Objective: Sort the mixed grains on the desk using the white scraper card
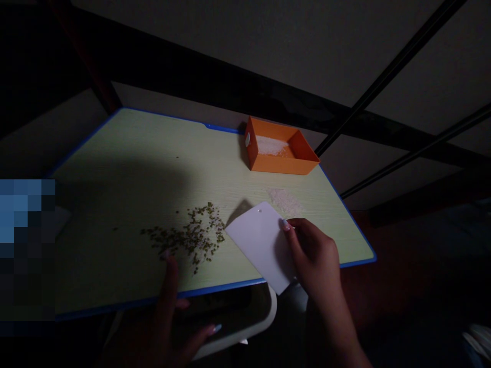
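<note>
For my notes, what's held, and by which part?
The right hand grips the white card by its right edge; the left hand holds nothing visible.

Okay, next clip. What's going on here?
A person's right hand grips a white card at a blue-edged table. The left hand, fingers spread, is by scattered green grains mixed with white bits; contact is unclear. A white patch of grains lies beyond the card; an orange box behind contains more.
</note>
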Motion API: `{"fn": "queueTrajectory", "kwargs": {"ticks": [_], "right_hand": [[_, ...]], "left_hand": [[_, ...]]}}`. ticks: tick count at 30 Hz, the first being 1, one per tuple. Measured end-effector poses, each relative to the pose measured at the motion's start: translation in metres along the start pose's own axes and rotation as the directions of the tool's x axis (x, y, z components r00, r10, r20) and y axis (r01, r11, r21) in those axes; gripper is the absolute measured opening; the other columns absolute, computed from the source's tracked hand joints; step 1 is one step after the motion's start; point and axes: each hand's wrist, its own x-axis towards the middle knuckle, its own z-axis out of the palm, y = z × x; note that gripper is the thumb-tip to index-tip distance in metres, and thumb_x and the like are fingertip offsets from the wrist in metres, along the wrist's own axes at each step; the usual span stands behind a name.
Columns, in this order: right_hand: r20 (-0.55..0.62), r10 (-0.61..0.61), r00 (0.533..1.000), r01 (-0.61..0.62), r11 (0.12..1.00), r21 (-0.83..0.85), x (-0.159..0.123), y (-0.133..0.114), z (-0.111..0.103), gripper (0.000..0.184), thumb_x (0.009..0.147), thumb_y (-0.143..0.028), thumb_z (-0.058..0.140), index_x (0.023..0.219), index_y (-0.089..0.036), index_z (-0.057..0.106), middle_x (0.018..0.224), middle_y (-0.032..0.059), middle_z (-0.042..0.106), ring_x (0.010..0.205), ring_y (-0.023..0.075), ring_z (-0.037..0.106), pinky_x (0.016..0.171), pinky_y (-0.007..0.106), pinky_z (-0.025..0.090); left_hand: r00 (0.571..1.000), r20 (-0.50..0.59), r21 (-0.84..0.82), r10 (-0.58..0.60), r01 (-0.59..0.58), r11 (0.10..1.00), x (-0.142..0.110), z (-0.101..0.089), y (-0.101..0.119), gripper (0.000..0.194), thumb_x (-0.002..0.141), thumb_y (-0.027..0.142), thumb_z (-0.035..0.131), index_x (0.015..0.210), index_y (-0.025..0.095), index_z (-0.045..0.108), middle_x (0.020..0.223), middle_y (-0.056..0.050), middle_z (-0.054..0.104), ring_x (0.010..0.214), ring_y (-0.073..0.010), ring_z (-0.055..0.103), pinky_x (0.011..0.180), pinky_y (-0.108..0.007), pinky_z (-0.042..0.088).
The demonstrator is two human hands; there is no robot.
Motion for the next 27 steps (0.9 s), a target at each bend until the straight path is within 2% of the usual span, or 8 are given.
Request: {"fn": "queueTrajectory", "kwargs": {"ticks": [3,6,12,15,17,20,27], "right_hand": [[0.003,0.008,1.0,-0.008,1.0,0.002,0.001,-0.001,0.0,0.023,0.096,-0.034,0.052,0.087,-0.02,0.069,0.066,0.0013,0.072,0.059,0.0147,0.068,0.052,0.025,0.045],[-0.008,0.024,1.0,-0.024,1.0,-0.005,0.001,-0.001,0.0,0.024,0.095,-0.035,0.054,0.086,-0.02,0.069,0.065,0.0015,0.072,0.058,0.0147,0.067,0.051,0.025,0.044],[-0.045,0.072,0.996,-0.069,0.996,0.064,0.004,0.005,-0.003,0.024,0.092,-0.038,0.057,0.084,-0.019,0.069,0.064,0.0018,0.071,0.057,0.0149,0.065,0.051,0.025,0.044],[-0.08,0.1,0.992,-0.095,0.994,0.058,0.005,0.008,-0.007,0.024,0.09,-0.04,0.059,0.083,-0.019,0.069,0.059,0.0003,0.067,0.053,0.0142,0.061,0.049,0.025,0.043],[-0.089,0.109,0.99,-0.105,0.994,0.043,0.005,0.008,-0.008,0.025,0.089,-0.041,0.06,0.082,-0.019,0.07,0.059,0.0005,0.066,0.054,0.0146,0.061,0.049,0.025,0.043],[-0.057,0.109,0.992,-0.106,0.993,0.058,0.003,0.005,-0.006,0.027,0.089,-0.042,0.059,0.082,-0.019,0.07,0.064,0.0027,0.07,0.058,0.0158,0.065,0.051,0.025,0.046],[0.001,0.085,0.996,-0.085,0.991,0.104,0.0,-0.001,0.002,0.026,0.092,-0.04,0.056,0.082,-0.02,0.069,0.069,0.0034,0.073,0.063,0.0162,0.068,0.055,0.026,0.049]], "left_hand": [[1.0,0.002,-0.001,-0.025,0.025,1.0,-0.003,-0.005,0.01,0.103,0.077,0.068,0.048,0.154,0.032,-0.011,0.097,0.003,0.08,0.076,-0.0296,0.075,0.064,-0.043,0.058],[0.999,0.007,-0.008,-0.036,0.036,0.999,-0.005,-0.008,0.015,0.098,0.081,0.063,0.047,0.154,0.031,-0.01,0.1,0.003,0.08,0.079,-0.0281,0.075,0.07,-0.043,0.057],[1.0,0.008,-0.022,-0.001,0.001,1.0,-0.001,-0.001,0.0,0.115,0.069,0.073,0.055,0.154,0.033,-0.011,0.095,0.004,0.08,0.079,-0.0309,0.075,0.067,-0.043,0.06],[1.0,0.011,-0.021,-0.011,0.012,1.0,-0.001,0.002,-0.003,0.111,0.071,0.072,0.053,0.154,0.036,-0.012,0.098,0.005,0.08,0.069,-0.0303,0.074,0.062,-0.044,0.059],[1.0,0.023,-0.026,-0.018,0.019,0.999,0.0,0.0,-0.001,0.112,0.07,0.073,0.054,0.153,0.037,-0.012,0.097,0.006,0.08,0.071,-0.03,0.075,0.062,-0.044,0.059],[0.999,0.038,-0.034,-0.027,0.029,0.999,0.002,-0.003,0.004,0.117,0.067,0.074,0.056,0.153,0.036,-0.013,0.094,0.007,0.08,0.081,-0.0308,0.076,0.069,-0.044,0.061],[0.998,0.047,-0.023,-0.039,0.04,0.999,0.003,0.0,0.001,0.117,0.067,0.076,0.053,0.154,0.034,-0.013,0.098,0.004,0.08,0.08,-0.0327,0.076,0.07,-0.047,0.06]]}}
